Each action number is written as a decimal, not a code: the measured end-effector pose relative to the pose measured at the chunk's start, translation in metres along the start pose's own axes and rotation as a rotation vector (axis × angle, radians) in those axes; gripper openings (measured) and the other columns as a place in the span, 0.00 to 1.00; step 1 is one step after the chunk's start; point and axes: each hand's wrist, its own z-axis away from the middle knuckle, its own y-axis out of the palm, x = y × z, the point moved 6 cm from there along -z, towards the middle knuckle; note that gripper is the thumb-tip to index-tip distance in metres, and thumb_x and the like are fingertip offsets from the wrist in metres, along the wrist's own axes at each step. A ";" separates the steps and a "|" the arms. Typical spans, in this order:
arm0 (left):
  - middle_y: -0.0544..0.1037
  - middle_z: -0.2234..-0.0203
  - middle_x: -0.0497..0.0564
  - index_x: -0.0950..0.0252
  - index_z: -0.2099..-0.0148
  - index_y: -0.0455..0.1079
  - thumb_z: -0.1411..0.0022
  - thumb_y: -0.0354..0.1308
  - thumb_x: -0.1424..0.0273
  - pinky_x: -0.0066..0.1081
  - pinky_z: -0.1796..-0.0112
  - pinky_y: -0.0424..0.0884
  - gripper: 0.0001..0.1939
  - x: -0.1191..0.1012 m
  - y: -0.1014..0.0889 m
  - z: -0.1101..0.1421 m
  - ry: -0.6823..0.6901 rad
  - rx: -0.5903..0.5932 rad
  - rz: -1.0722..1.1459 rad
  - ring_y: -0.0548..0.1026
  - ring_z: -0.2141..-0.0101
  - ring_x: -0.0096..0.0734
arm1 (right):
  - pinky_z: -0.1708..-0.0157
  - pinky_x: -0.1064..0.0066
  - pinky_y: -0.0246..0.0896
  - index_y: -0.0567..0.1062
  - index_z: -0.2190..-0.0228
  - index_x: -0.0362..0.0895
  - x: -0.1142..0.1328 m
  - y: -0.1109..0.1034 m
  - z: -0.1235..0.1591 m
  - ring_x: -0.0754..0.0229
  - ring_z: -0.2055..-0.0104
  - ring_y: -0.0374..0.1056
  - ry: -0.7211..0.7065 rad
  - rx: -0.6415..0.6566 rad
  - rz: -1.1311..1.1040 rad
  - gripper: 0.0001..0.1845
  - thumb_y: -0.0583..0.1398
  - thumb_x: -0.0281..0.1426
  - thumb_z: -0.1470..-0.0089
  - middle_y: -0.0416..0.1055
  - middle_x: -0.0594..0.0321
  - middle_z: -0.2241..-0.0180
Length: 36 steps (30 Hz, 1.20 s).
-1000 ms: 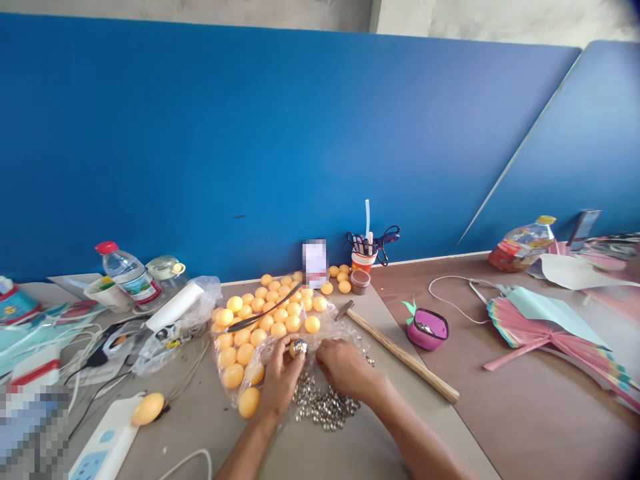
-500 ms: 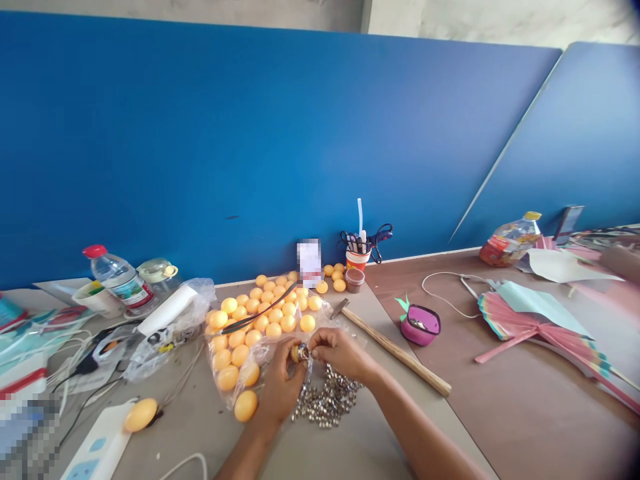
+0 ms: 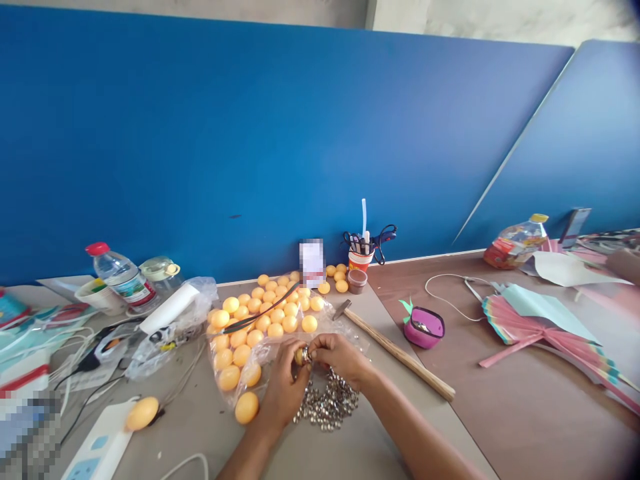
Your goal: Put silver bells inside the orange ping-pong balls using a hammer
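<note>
Between the fingers of my left hand (image 3: 286, 387) is a small yellowish ball with shiny silver bits on it (image 3: 301, 356), mostly hidden by the fingers. My right hand (image 3: 340, 358) is closed in a pinch right against the ball's right side; whatever its fingertips grip is too small to make out. Just below both hands lies a loose pile of small shiny silver pieces (image 3: 327, 403). Beyond my left hand, many orange balls (image 3: 275, 330) rest in and around a clear plastic bag (image 3: 273, 350), a dark strap (image 3: 260, 313) lying across them.
A wooden-handled hammer (image 3: 400, 353) lies right of the pile, and past it a small purple pouch (image 3: 424, 328). A cup of tools (image 3: 360, 259) stands by the blue partition (image 3: 280, 147). At left are a water bottle (image 3: 123, 280), cables and a power strip (image 3: 95, 447); a pink fan (image 3: 543, 327) lies far right.
My right hand has come in to the left, and its fingertips now meet the ball held in my left hand. The whole view has shifted slightly.
</note>
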 end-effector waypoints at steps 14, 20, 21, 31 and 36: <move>0.76 0.56 0.55 0.60 0.54 0.71 0.49 0.56 0.77 0.43 0.48 0.67 0.18 -0.004 0.001 0.001 0.005 0.010 -0.051 0.72 0.52 0.43 | 0.78 0.75 0.43 0.73 0.80 0.41 0.000 0.000 0.000 0.70 0.82 0.51 0.014 0.027 -0.122 0.02 0.60 0.28 0.62 0.63 0.72 0.85; 0.75 0.55 0.55 0.61 0.53 0.69 0.48 0.55 0.78 0.44 0.48 0.67 0.19 -0.001 0.003 0.002 0.029 0.029 -0.090 0.72 0.52 0.42 | 0.79 0.75 0.45 0.72 0.80 0.41 -0.002 -0.001 0.000 0.70 0.82 0.53 0.042 0.020 -0.130 0.01 0.60 0.27 0.62 0.63 0.72 0.85; 0.75 0.55 0.55 0.62 0.53 0.69 0.48 0.54 0.79 0.44 0.48 0.67 0.19 -0.001 0.004 0.002 0.037 0.035 -0.102 0.72 0.51 0.42 | 0.79 0.75 0.46 0.72 0.80 0.41 -0.002 -0.001 0.000 0.70 0.83 0.53 0.050 0.022 -0.124 0.01 0.60 0.27 0.62 0.63 0.72 0.85; 0.74 0.55 0.54 0.61 0.53 0.68 0.47 0.54 0.79 0.42 0.49 0.68 0.18 -0.001 0.007 0.002 0.074 0.054 -0.158 0.72 0.52 0.40 | 0.80 0.75 0.45 0.72 0.81 0.42 -0.006 -0.004 0.000 0.69 0.84 0.53 0.084 0.005 -0.002 0.05 0.57 0.22 0.60 0.60 0.73 0.88; 0.74 0.55 0.55 0.61 0.53 0.68 0.46 0.53 0.79 0.42 0.49 0.68 0.18 0.000 0.008 0.002 0.071 0.060 -0.163 0.72 0.52 0.40 | 0.81 0.75 0.46 0.71 0.80 0.42 -0.007 -0.004 -0.001 0.68 0.84 0.54 0.079 -0.001 -0.010 0.05 0.56 0.22 0.60 0.60 0.73 0.87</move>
